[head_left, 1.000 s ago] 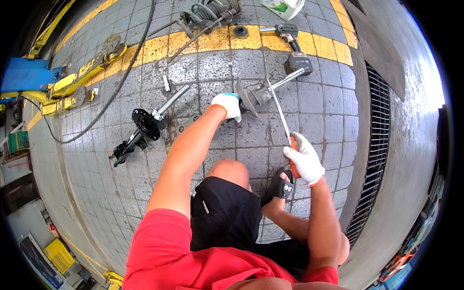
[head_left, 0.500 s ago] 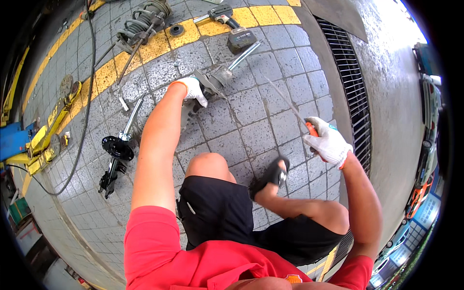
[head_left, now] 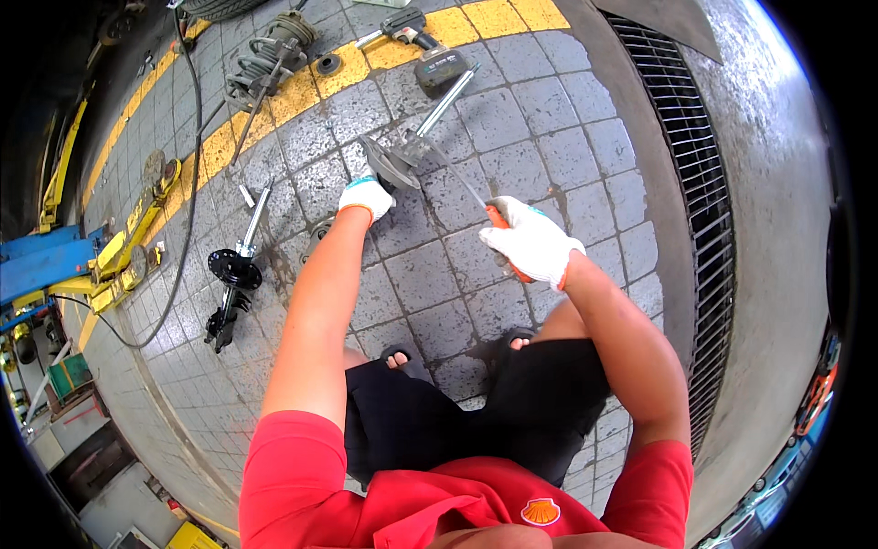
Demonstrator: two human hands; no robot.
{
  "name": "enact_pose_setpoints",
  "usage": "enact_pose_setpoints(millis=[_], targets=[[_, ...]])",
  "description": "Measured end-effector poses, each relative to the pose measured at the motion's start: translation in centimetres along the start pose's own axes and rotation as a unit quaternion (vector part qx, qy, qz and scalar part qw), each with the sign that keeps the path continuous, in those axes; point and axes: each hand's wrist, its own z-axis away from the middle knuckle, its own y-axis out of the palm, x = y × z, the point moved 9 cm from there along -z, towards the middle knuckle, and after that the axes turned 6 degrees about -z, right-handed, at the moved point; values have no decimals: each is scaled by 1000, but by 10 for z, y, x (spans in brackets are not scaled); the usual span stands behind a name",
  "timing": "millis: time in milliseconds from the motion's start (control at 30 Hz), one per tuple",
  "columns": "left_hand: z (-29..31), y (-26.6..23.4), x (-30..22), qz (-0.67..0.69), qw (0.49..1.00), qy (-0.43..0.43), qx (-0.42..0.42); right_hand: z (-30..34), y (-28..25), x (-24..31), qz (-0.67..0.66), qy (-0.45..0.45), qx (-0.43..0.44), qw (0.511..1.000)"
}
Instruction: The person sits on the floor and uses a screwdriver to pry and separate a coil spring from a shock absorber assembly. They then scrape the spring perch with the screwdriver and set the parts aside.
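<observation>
In a white glove, my left hand (head_left: 368, 196) is wrapped around the body of a worn grey shock absorber strut (head_left: 393, 166), just below its dished spring seat. The strut is tilted, its shiny rod (head_left: 448, 101) pointing up and away to the right. My right hand (head_left: 535, 240), also gloved, is closed around the orange handle of a long screwdriver (head_left: 468, 188). The screwdriver's thin shaft reaches up and left, with its tip at the strut near the base of the rod. My left fingers are partly hidden by the hand and strut.
A black strut (head_left: 235, 269) lies at left. Beyond are a coil-spring strut (head_left: 272, 59), a black ring (head_left: 328, 64) and a cordless impact wrench (head_left: 425, 50). A hose (head_left: 194, 156) and yellow lift arm (head_left: 137, 242) are at left, a drain grate (head_left: 690, 156) at right.
My right hand has swung left with the screwdriver, bringing its tip to the strut. My left hand has shifted slightly on the strut. My feet are now side by side.
</observation>
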Motion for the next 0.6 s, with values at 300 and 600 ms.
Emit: enact_pose_setpoints(millis=[300,600], targets=[[59,-3,-52,3,993,-54,-108,14,5,11,-2,-39,27,999],[83,68,-70,-6,991,-85,-102,29,-82,3,91,-78,-35,992]])
